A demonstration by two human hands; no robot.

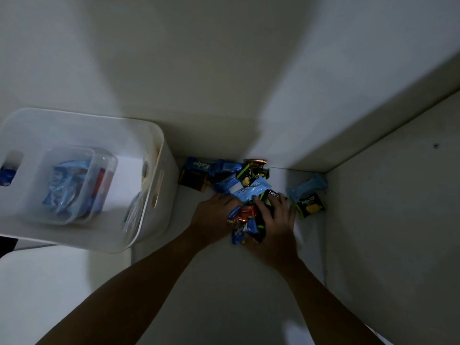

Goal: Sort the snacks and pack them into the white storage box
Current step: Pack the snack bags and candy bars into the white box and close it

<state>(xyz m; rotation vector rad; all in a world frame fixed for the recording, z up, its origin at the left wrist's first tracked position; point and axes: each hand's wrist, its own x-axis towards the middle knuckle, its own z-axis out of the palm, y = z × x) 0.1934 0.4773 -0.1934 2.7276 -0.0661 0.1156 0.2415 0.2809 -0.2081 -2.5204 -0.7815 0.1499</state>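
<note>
Head view: both hands are gathering a loose heap of snack packets (245, 215) on the white surface (224, 282), right of the white storage box (159, 155). The left hand (211, 217) and right hand (275, 227) each have a grip closed around the heap from either side. The packets look light, soft and slippery; scooping from underneath would likely hold best. Legible: "Nextar" on a black packet (310, 205) at right, "Kalpa" on a blue packet (196, 166) farther back. Clear tubs (74, 185) inside the box hold blue packets.
</note>
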